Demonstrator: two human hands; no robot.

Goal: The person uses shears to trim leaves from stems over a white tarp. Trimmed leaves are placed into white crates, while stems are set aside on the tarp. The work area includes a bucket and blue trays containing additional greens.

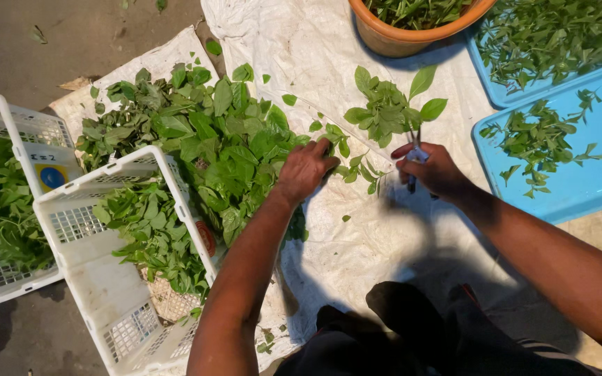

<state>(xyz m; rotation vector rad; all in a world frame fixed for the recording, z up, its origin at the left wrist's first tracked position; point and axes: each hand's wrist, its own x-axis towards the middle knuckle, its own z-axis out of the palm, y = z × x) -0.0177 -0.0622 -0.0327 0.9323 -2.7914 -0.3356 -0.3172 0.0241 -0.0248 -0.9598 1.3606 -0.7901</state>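
Concrete floor (29, 42), dark grey, with white woven sacking (357, 237) spread over it as the work surface. Left hand (306, 169) is curled at the edge of a loose pile of green leafy stems (210, 136) on the sacking, fingers closed on a thin leafy sprig (358, 170) that trails off to the right. Right hand (435, 170) is clenched around the stems of a small leaf bunch (388, 111), held upright, leaves fanning above the fist. Containers: white plastic crate (116, 292) tipped on its side just beside the pile, leaves spilling inside it; second white crate (8, 125) at far left, also holding leaves, with a label card on its wall. Orange round tub (391, 38) at top centre, filled with the same greens. Two blue trays on the right: upper one (485, 76) heaped with cut sprigs, lower one (593, 167) holding only a thin scatter of sprigs. Person's dark trousers (398, 327) show at bottom centre.
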